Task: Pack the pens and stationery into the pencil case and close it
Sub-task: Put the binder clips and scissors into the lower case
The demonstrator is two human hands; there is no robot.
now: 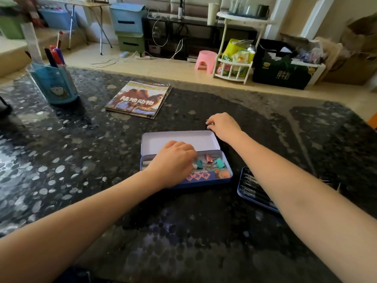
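An open blue tin pencil case (pixel 204 183) lies at the table's middle, its pale lid (pixel 173 138) folded back. Inside are teal binder clips (pixel 219 162) and a pink clip (pixel 208 158). My left hand (pixel 173 162) reaches into the case, fingers curled over a white stick-shaped item (pixel 194 166) whose ends show on either side of the hand. My right hand (pixel 223 125) rests on the table just beyond the lid's right corner, fingers curled round a small shiny metal thing (pixel 207 120) that is mostly hidden. A blue tray of pens (pixel 251 186) lies partly under my right forearm.
A magazine (pixel 138 99) lies beyond the case on the dark speckled table (pixel 81 150). A blue pen holder (pixel 55 84) with markers and a ruler stands at the far left. Across the floor are a pink stool (pixel 205 60), a white rack and boxes.
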